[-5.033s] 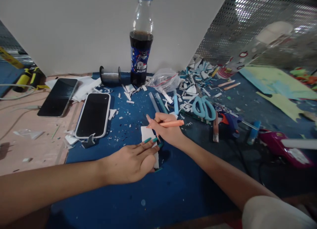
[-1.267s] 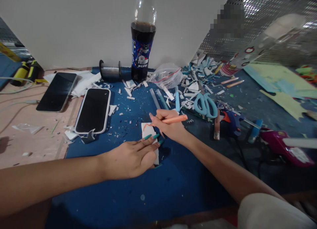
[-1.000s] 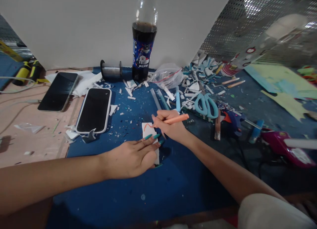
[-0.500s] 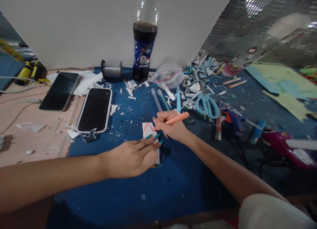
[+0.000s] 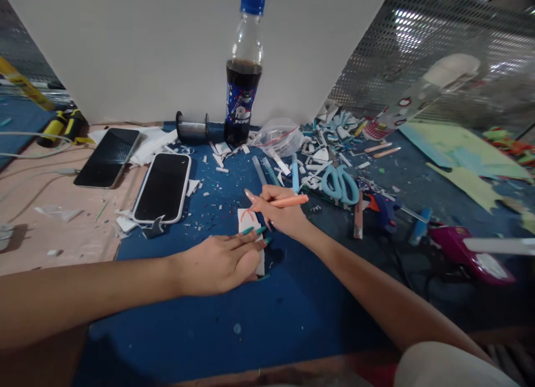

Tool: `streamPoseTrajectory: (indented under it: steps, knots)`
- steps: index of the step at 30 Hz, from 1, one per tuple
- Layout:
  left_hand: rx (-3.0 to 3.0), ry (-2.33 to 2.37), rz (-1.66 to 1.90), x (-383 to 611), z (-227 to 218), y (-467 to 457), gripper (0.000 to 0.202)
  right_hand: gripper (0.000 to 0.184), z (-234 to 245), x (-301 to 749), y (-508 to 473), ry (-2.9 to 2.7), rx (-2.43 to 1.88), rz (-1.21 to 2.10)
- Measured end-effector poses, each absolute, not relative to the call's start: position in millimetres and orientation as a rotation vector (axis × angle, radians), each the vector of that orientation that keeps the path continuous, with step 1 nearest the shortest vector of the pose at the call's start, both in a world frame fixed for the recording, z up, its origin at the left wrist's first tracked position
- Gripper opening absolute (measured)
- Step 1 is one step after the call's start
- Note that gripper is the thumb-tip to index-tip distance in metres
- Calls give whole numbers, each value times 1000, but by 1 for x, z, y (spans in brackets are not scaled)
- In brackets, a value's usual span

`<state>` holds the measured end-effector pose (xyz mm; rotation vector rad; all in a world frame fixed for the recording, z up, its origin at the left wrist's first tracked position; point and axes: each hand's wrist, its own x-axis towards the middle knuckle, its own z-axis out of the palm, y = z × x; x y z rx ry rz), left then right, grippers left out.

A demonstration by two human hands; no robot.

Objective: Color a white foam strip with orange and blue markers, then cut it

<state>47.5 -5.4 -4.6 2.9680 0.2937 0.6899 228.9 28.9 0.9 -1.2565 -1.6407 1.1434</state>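
Note:
On the blue work surface lies a small white card (image 5: pixel 246 215) with an orange curved line at its far end. My left hand (image 5: pixel 223 264) holds this card down, its fingers across the top and its thumb by the near edge; the hand covers most of the card's near half. An orange marker (image 5: pixel 292 201) is gripped in my right hand (image 5: pixel 282 211), slanting over the card's far end. The fingers hide the marker's tip, so I cannot tell whether it touches the card. Just beyond my right hand lie several pale and blue marker-like sticks (image 5: pixel 271 170).
Behind stand a Pepsi bottle (image 5: pixel 243 97) and a wire spool (image 5: pixel 192 127). Two phones (image 5: pixel 162 187) lie left. To the right are scraps (image 5: pixel 330 130), blue-handled scissors (image 5: pixel 340 183), a blue glue gun (image 5: pixel 384 208), a magenta tool (image 5: pixel 463 253) and a tilted clear bottle (image 5: pixel 422 91).
My right hand has shifted slightly left over the card's far end, and the marker lies flatter. The orange line now shows two strokes meeting at a peak. The view has tilted upward.

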Motion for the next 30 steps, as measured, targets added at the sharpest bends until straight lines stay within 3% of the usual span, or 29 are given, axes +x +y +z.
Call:
streamPoseTrajectory:
  steps: [17,30]
  knots:
    - [2953,283,676,45,-8,-6,24,42,-5,229,32,-1778,-1247,944]
    - [2958,301,664,45,-8,-5,25,38,-1,230,30,-1749,-1236,1024]
